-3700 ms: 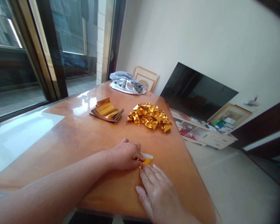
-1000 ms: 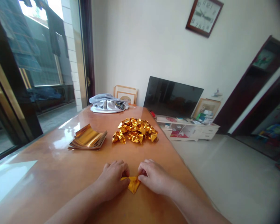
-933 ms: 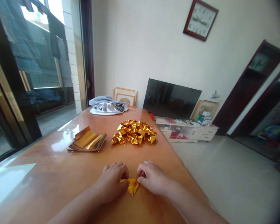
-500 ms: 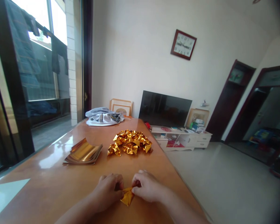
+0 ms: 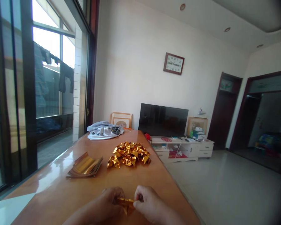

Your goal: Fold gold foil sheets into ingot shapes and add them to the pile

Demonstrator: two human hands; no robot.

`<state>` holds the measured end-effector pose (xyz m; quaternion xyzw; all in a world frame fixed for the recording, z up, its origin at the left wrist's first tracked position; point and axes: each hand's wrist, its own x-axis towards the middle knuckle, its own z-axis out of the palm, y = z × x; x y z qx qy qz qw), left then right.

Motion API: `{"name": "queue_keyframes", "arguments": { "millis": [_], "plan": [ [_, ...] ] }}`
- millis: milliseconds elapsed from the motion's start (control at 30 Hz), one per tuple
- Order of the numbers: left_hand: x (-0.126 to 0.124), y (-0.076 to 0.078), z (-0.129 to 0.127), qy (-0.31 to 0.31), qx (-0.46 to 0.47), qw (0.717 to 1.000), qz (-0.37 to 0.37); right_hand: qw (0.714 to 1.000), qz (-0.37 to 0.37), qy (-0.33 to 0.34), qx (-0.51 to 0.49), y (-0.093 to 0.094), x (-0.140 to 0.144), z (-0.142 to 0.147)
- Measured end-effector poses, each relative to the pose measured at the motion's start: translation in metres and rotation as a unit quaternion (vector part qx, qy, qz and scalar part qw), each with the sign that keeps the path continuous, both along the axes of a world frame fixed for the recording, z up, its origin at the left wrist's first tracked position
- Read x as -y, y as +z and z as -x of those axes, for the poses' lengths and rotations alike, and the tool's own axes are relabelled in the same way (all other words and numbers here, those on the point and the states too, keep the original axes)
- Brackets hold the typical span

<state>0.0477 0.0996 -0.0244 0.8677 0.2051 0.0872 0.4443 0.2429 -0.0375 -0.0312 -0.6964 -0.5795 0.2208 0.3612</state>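
Low in the head view, a partly folded piece of gold foil paper [image 5: 126, 203] is stretched between my two hands. My left hand [image 5: 109, 200] pinches its left end, and my right hand [image 5: 145, 200] grips the right end between thumb and fingers. Its upper edge runs roughly level from hand to hand, with a pointed part hanging below. Beyond the hands lies a heap of folded gold foil pieces [image 5: 131, 153]. To the left of that heap rests a stack of gold foil sheets [image 5: 86, 166], the top ones curling up.
The glossy wooden table [image 5: 84, 190] has a pale sheet [image 5: 18, 206] at its near left. Grey and white cloth [image 5: 105, 130] lies at the far end. Past it stand a television [image 5: 163, 120] and a white cabinet [image 5: 194, 148]. A glass window [image 5: 53, 78] borders the left side.
The camera has tilted up, so the scene sits lower. The foil's upper edge is now held straight between both hands, where before the piece hung as a tilted folded shape.
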Motion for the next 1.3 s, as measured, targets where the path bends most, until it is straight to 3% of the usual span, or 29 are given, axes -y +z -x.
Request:
{"name": "queue_keyframes", "arguments": {
  "millis": [167,333,467,667,833,1067,1300],
  "plan": [
    [0.016,0.042,0.006,0.013,0.062,0.997,0.034,0.989,-0.094,-0.038,-0.107,0.036,0.035,0.001],
    [0.062,0.075,0.015,-0.015,0.172,0.97,0.173,0.979,-0.141,-0.01,-0.148,0.065,0.075,0.016],
    [0.117,0.074,0.017,-0.026,0.248,0.94,0.234,0.978,-0.153,0.002,-0.139,0.077,0.108,0.033],
    [0.181,0.063,0.023,0.067,0.342,0.901,0.26,0.977,-0.172,0.023,-0.124,0.086,0.152,0.058],
    [0.217,0.071,0.04,0.107,0.36,0.893,0.247,0.972,-0.181,0.052,-0.14,0.09,0.182,0.075],
    [0.236,0.084,0.063,0.098,0.368,0.898,0.219,0.963,-0.179,0.102,-0.175,0.094,0.192,0.087],
    [0.23,0.079,0.074,0.147,0.386,0.884,0.22,0.963,-0.165,0.12,-0.177,0.095,0.188,0.094]
  ]
}}
